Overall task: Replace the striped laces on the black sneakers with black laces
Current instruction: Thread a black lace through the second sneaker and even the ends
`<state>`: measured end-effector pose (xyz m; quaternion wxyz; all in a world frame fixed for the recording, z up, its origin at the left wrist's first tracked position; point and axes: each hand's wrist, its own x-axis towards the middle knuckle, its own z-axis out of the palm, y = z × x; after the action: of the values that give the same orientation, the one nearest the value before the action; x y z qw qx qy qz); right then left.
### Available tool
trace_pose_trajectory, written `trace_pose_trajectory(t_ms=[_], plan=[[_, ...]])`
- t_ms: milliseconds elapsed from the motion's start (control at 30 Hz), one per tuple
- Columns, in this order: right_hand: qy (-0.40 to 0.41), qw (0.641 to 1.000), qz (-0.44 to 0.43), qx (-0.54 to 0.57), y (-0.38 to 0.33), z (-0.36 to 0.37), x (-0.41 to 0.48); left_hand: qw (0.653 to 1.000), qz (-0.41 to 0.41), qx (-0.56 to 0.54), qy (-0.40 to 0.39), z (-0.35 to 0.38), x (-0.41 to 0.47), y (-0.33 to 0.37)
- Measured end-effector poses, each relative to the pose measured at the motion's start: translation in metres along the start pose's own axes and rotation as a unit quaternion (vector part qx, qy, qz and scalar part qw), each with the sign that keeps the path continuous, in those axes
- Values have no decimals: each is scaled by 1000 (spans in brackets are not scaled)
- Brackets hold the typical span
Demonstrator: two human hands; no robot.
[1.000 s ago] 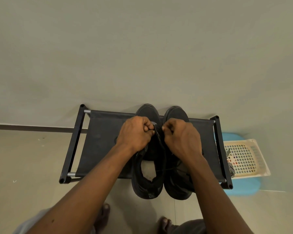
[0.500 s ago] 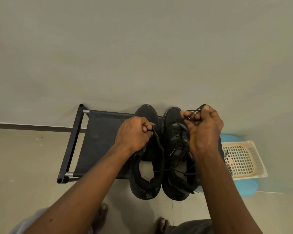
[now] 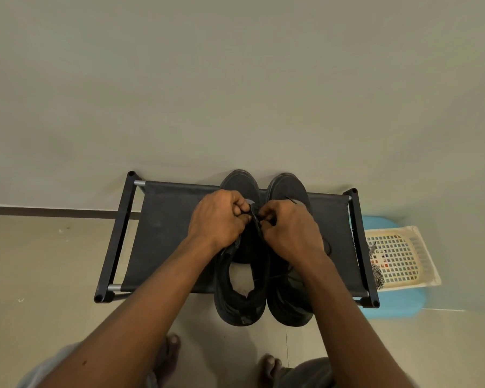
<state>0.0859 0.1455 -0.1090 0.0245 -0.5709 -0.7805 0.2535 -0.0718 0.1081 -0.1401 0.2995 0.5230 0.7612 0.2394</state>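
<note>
1. Left hand (image 3: pixel 217 219): you are curling its fingers tight on the eyelet edge of the left sneaker (image 3: pixel 240 306), up near the toe end of the opening.
2. Right hand (image 3: pixel 289 231): you are pinching the black lace (image 3: pixel 291 200) against that same edge, and a short end is poking out above your knuckles.
3. Location: the left sneaker and the right sneaker (image 3: pixel 287 187) are standing side by side on the black rack (image 3: pixel 165 233), toes to the wall and heels overhanging the front rail. The striped laces (image 3: pixel 378 275) are hanging at the near edge of the cream basket (image 3: pixel 426 264), well apart from your hands.
4. Risk: you are threading black on black, so the tip may be slipping into the wrong eyelet or skipping one.
5. Risk: you are pulling at a sneaker that overhangs the rack, so a sharp tug toward you may be dragging it off the front rail.
6. Risk: the slack is trailing out of sight, so it may be twisting or running uneven.
7. Hidden: your knuckles are covering the eyelets and fingertips. How many rows are laced cannot be told.
8. Hidden: your right hand and forearm are covering the right sneaker's lacing.
</note>
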Motion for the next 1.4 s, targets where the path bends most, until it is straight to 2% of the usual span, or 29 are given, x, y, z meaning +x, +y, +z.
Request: trace_pose_trajectory(t_ms=[67,133,233,333,433,500,567,600,633,667,767,833,900,933,1000,1133,1400], plan=[[24,999,-1,-28,-3,-1,-1,1000,-2,2,0,0,0,2],[51,999,11,-7,-4,-4,-1,1000,-8,10,2,0,0,4],[96,990,48,96,-2,-9,2,1000,-13,23,5,-1,0,6],[156,957,68,234,3,-11,7,1000,-10,27,3,-1,-1,7],[196,889,64,409,5,-15,12,1000,-6,23,4,-2,-1,6],[195,805,52,558,2,-23,13,1000,-3,19,6,-2,-1,5],[198,737,58,644,5,-31,13,1000,-5,16,6,-2,-1,4],[201,719,67,662,8,-34,14,1000,-6,16,7,-2,-1,4],[200,717,74,664,12,-35,15,1000,-7,17,7,-1,-2,4],[196,737,79,642,15,-34,15,1000,-7,19,8,-1,-2,4],[163,874,53,454,14,-27,10,999,-10,37,16,-1,-3,5],[103,951,21,290,10,-22,6,998,-16,52,33,-1,-3,5],[35,994,6,106,8,-14,3,997,-25,61,48,1,-3,5],[13,999,2,36,7,-11,2,996,-28,61,51,1,-3,5],[8,1000,-2,-29,7,-3,3,997,-27,61,48,1,-2,5],[64,997,-16,-47,8,-1,5,997,-14,68,39,-1,-1,6],[88,994,-30,-58,3,2,3,997,-9,63,35,-5,0,7]])
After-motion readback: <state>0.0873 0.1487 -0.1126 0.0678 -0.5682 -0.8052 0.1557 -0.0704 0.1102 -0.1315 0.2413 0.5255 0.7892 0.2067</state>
